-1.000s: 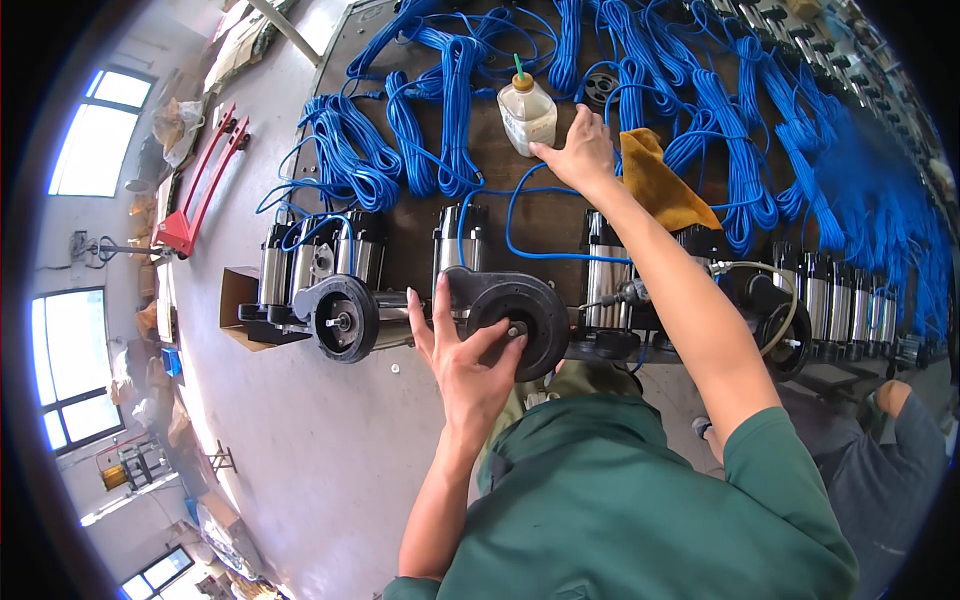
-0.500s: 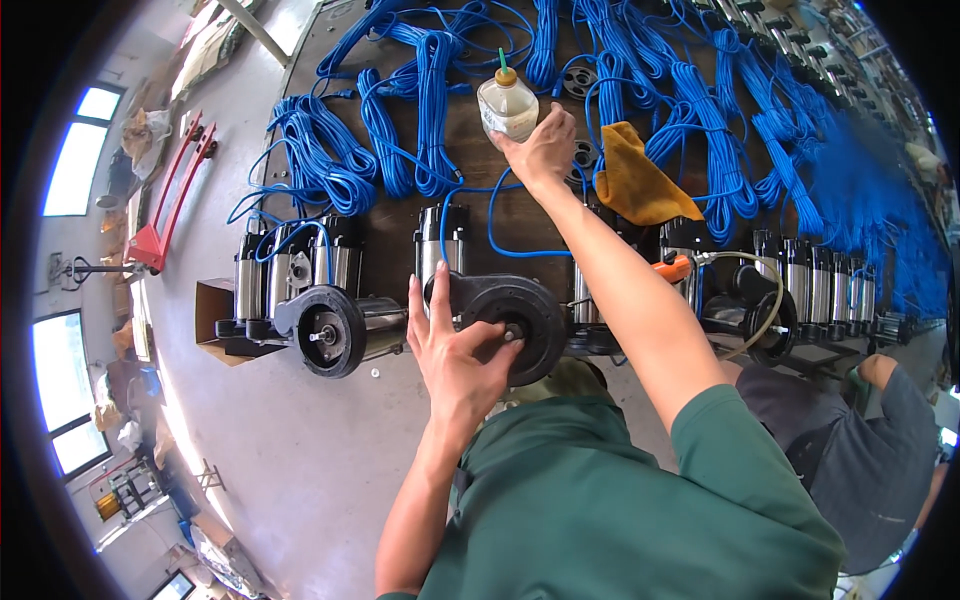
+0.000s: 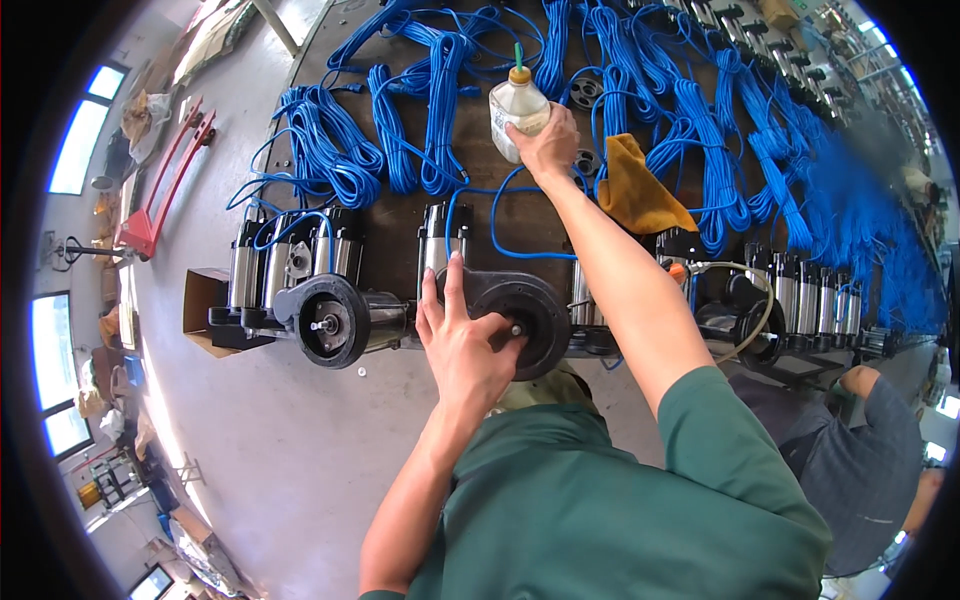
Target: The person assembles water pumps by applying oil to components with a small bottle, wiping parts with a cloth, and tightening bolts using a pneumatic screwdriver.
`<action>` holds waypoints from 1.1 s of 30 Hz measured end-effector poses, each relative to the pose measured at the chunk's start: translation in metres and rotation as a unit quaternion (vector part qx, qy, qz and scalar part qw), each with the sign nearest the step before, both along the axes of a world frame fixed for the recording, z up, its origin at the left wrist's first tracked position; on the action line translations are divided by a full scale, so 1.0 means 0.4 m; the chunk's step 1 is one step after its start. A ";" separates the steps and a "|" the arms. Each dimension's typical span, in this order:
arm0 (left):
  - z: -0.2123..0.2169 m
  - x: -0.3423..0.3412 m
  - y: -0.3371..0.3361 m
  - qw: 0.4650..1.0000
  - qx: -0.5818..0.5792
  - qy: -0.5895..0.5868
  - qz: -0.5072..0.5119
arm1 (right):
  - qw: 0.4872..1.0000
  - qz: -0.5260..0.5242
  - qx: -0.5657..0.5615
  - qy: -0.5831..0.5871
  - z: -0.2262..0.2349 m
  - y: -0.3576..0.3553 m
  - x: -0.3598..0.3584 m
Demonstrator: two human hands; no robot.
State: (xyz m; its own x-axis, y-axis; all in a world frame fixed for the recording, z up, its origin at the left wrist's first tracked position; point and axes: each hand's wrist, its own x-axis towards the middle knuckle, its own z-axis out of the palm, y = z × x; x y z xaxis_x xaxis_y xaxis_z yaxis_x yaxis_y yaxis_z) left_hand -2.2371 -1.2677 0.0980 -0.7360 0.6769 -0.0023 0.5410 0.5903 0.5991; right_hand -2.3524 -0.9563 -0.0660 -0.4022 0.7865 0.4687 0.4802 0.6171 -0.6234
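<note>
My left hand [image 3: 468, 350] reaches into a round black pump housing [image 3: 553, 310], thumb and forefinger closed around the small metal shaft [image 3: 517, 330] at its centre. Its other fingers stretch up over the housing's left side. Farther off, my right hand [image 3: 550, 147] is wrapped around the right side of a clear squeeze bottle [image 3: 516, 112] with a yellow cap and a green nozzle. The bottle is slightly tilted; whether its base touches the table cannot be seen for sure. Left of my left hand lies a similar pump [image 3: 335, 322] with its shaft showing.
Bundles of blue cable [image 3: 445, 110] cover much of the dark table [image 3: 390, 235]. A brown cloth [image 3: 640, 190] lies right of my right forearm. Steel motor cylinders [image 3: 243, 270] line the near edge, beside a cardboard box [image 3: 205, 310]. A co-worker [image 3: 860, 460] is at the right.
My right hand has closed more fully around the bottle, which has tilted a little. My left hand keeps its fingers at the shaft. The whole view has shifted slightly.
</note>
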 end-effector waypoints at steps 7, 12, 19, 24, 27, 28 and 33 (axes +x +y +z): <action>-0.031 -0.025 -0.030 0.997 0.075 0.005 -0.032 | 0.977 0.197 0.040 0.067 0.373 -0.033 0.249; -0.006 -0.028 -0.014 0.998 0.012 0.028 -0.062 | 0.962 0.264 -0.069 -0.036 0.597 -0.167 0.567; -0.009 -0.039 -0.013 0.997 0.005 0.001 -0.071 | 0.916 0.281 -0.043 -0.282 0.657 -0.310 0.787; -0.032 -0.065 -0.031 0.992 0.087 -0.018 -0.089 | 0.894 0.295 -0.003 -0.337 0.691 -0.351 0.790; -0.024 -0.070 -0.035 0.992 0.069 -0.019 -0.108 | 0.877 0.296 0.043 -0.376 0.688 -0.357 0.779; -0.019 -0.075 -0.034 0.992 0.052 -0.027 -0.115 | 0.872 0.297 0.055 -0.385 0.688 -0.358 0.776; -0.013 -0.106 -0.054 0.985 0.039 -0.061 -0.156 | 0.852 0.300 0.089 -0.419 0.697 -0.362 0.752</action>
State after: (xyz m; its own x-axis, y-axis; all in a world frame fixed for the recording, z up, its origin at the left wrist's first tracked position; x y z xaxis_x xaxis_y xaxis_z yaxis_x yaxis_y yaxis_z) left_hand -2.2797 -1.2894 0.0930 -0.4900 0.8716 -0.0173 0.6099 0.3570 0.7075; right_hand -2.0517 -1.1011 0.2129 -0.9593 0.2678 -0.0901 0.2754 0.9574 -0.0865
